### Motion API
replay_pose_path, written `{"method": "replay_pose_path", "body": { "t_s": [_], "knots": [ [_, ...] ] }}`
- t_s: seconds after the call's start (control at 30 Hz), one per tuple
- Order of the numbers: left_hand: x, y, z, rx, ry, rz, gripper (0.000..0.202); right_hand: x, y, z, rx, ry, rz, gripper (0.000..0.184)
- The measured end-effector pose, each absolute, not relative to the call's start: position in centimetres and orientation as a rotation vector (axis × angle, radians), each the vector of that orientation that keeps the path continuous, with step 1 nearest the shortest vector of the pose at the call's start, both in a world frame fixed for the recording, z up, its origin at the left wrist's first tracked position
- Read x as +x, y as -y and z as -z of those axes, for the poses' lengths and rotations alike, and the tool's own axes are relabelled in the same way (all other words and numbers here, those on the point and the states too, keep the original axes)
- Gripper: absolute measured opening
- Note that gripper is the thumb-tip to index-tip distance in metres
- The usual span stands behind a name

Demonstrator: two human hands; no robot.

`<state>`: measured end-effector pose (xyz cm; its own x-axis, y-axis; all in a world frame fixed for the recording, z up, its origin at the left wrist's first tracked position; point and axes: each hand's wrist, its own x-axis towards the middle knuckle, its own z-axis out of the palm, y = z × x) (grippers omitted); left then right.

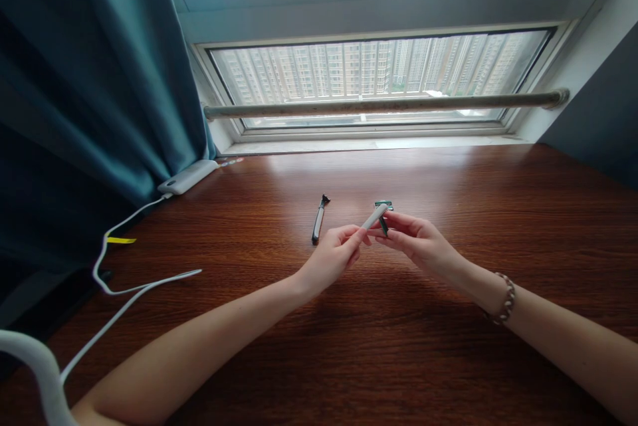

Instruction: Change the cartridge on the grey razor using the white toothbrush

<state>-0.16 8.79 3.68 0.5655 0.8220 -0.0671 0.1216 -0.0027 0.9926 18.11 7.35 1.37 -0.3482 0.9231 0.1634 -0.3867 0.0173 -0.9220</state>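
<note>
My left hand [335, 254] pinches the near end of a slim white razor handle [374, 216] that points up and to the right. My right hand [417, 242] meets it from the right, fingertips closed on a dark green piece just below the handle. A green razor head [384, 204] shows at the handle's far tip; whether it is joined to the handle I cannot tell. A second razor handle, black and grey [318, 220], lies flat on the wooden table [448, 180], a little left of my hands and apart from them.
A white power bank [187, 177] lies at the back left by the teal curtain [90, 80], with its white cable [124, 286] trailing along the left side of the table. A window sill and a horizontal rail [383, 105] run along the far edge.
</note>
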Motion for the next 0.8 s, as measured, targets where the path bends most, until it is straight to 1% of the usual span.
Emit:
{"method": "replay_pose_path", "body": {
  "t_s": [0.2,0.4,0.53,0.8],
  "knots": [
    [-0.19,-8.72,-3.77,1.453,-0.847,-0.687,0.035,18.67,-7.37,-1.43,-0.732,1.303,-1.444,0.036],
    [-0.22,-8.78,-3.87,1.423,-0.818,-0.671,0.035,18.62,-7.39,-1.48,-0.735,1.331,-1.350,0.027],
    [-0.20,-8.67,-3.99,1.385,-0.821,-0.700,0.035,18.59,-7.35,-1.44,-0.715,1.333,-1.354,0.025],
    [-0.25,-8.69,-4.22,1.504,-0.826,-0.666,0.036,18.52,-7.39,-1.07,-0.716,1.355,-1.296,0.026]
  ]
}}
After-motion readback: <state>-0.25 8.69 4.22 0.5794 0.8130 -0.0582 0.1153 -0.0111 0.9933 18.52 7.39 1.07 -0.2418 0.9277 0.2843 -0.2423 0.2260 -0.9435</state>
